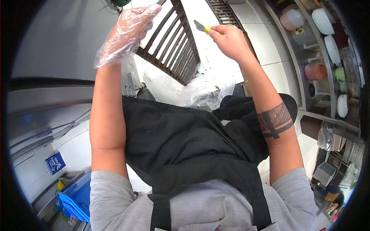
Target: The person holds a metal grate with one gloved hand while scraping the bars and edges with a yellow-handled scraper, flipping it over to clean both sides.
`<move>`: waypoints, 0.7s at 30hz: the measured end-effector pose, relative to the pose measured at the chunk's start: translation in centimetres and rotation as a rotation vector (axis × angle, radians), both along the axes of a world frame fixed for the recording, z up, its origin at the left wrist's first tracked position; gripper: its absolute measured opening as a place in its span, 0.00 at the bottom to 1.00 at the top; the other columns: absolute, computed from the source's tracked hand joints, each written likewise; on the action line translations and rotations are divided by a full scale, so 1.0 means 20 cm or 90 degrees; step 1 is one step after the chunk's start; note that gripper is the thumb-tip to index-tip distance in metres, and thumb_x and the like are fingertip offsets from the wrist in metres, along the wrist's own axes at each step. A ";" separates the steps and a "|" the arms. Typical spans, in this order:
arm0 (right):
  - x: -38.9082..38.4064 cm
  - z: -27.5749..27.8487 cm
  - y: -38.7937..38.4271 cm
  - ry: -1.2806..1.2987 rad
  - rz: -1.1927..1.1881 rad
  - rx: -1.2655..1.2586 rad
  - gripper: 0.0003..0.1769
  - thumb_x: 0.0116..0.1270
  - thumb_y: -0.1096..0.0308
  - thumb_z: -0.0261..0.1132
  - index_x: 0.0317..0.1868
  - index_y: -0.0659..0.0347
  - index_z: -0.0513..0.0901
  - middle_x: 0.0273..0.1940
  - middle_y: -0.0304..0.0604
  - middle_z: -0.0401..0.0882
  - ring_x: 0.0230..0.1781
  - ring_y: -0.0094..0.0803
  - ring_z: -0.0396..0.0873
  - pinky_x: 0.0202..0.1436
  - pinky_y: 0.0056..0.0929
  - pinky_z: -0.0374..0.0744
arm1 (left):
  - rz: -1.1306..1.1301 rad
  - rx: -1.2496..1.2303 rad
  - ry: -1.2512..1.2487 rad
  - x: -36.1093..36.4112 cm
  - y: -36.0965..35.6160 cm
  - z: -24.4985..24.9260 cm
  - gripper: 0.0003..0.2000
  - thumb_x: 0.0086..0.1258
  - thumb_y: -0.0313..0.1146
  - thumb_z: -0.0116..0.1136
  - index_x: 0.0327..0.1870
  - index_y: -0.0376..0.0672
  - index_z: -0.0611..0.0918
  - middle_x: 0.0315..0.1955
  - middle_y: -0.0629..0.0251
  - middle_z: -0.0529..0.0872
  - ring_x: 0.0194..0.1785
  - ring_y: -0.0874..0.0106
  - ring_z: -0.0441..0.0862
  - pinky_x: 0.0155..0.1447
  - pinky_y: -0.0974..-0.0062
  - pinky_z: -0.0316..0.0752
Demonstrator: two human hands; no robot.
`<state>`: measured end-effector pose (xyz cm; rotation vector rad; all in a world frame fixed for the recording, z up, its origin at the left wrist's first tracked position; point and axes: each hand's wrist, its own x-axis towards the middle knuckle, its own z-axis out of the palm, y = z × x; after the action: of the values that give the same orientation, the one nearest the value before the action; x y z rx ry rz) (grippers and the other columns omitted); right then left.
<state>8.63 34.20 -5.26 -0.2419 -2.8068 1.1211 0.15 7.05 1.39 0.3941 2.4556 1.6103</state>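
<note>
My left hand (pixel 133 32), in a clear plastic glove, is closed at the upper left edge of a dark slatted drain grate (pixel 169 63). The fingers curl round that edge, partly hidden by the wrinkled plastic. The grate stands tilted, its lower corner down by a crumpled clear plastic sheet (pixel 192 92). To the right of the grate, my bare right hand (pixel 230 40) is closed round the yellow handle of a small knife (pixel 199 26). Its short grey blade points up and left, apart from the grate. Dark bits lie scattered on the white surface below.
A second dark grate (pixel 223 13) lies beyond the knife along the white tiled floor (pixel 266 42). Metal shelves (pixel 325 77) with bowls and containers stand at the right. A grey metal cabinet (pixel 54 50) is close on the left, with blue plastic trays (pixel 77 196) at lower left.
</note>
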 end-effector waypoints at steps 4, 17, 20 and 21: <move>-0.09 0.08 -0.01 -0.025 0.032 0.042 0.22 0.73 0.55 0.65 0.55 0.63 0.91 0.36 0.44 0.91 0.38 0.32 0.88 0.48 0.34 0.83 | -0.058 0.041 -0.012 0.02 0.00 0.02 0.18 0.75 0.54 0.68 0.33 0.50 0.85 0.18 0.84 0.70 0.20 0.89 0.63 0.24 0.83 0.57; -0.02 -0.06 0.07 0.193 0.115 0.177 0.16 0.72 0.63 0.69 0.57 0.57 0.89 0.46 0.44 0.88 0.49 0.45 0.87 0.54 0.42 0.83 | -0.042 -0.010 0.030 0.04 0.02 0.01 0.19 0.74 0.56 0.68 0.40 0.46 0.89 0.19 0.82 0.68 0.23 0.86 0.60 0.26 0.80 0.55; -0.03 -0.04 0.08 0.313 0.200 0.323 0.14 0.69 0.69 0.68 0.54 0.52 0.89 0.44 0.36 0.86 0.46 0.40 0.85 0.49 0.40 0.82 | -0.044 -0.013 0.048 0.03 0.02 -0.01 0.19 0.75 0.55 0.67 0.41 0.46 0.89 0.19 0.83 0.68 0.23 0.86 0.60 0.27 0.80 0.55; -0.07 -0.03 0.09 0.345 0.236 0.380 0.15 0.67 0.71 0.68 0.54 0.51 0.89 0.43 0.35 0.86 0.45 0.38 0.84 0.47 0.39 0.82 | -0.048 -0.009 0.030 0.03 0.03 -0.01 0.19 0.76 0.54 0.66 0.41 0.46 0.89 0.20 0.83 0.69 0.24 0.86 0.60 0.27 0.79 0.55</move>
<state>7.23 35.95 -5.82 0.5627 -2.5654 0.2659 0.74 7.55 1.23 0.5216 2.4542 1.5699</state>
